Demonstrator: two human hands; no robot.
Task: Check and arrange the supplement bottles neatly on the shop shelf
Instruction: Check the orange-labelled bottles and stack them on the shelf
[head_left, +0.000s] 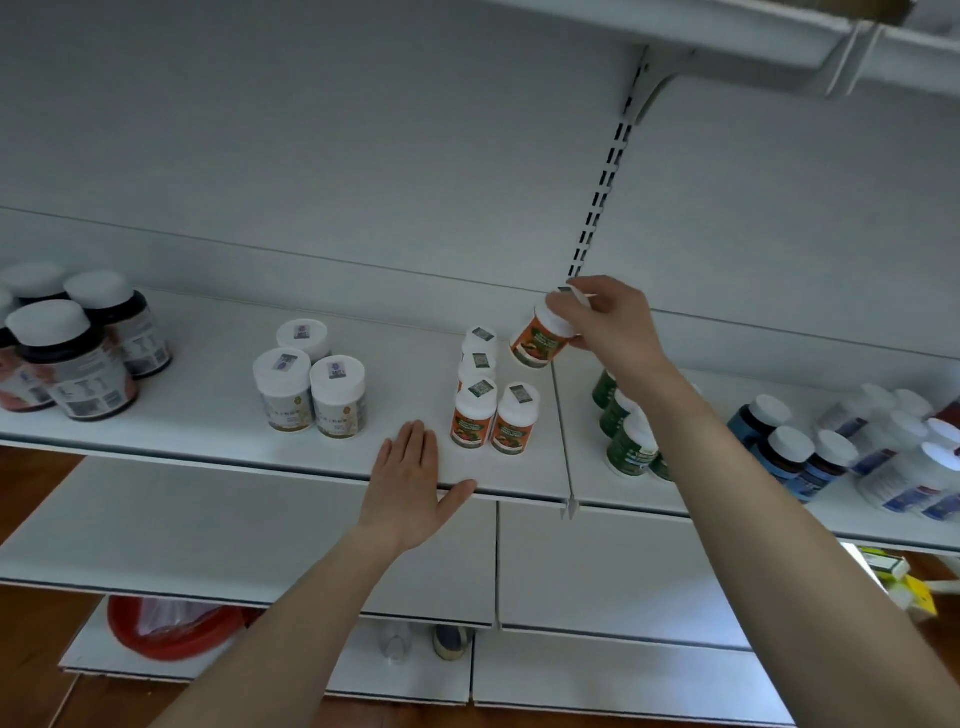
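Evidently checking: the right grip (605, 327) grasps a tilted orange-labelled bottle (540, 345) by its white cap, clear of the shelf (208, 415), at one o'clock from four upright matching bottles (472, 415). The left grip (410, 478) lies flat, released, on the shelf's edge. Next, probably: stand the smooth, round plastic bottle upright in their shorter row.

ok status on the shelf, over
Right hand grips orange bottle, tilted, above shelf. Left hand flat on shelf edge. Four orange bottles stand beside; nothing blocks.
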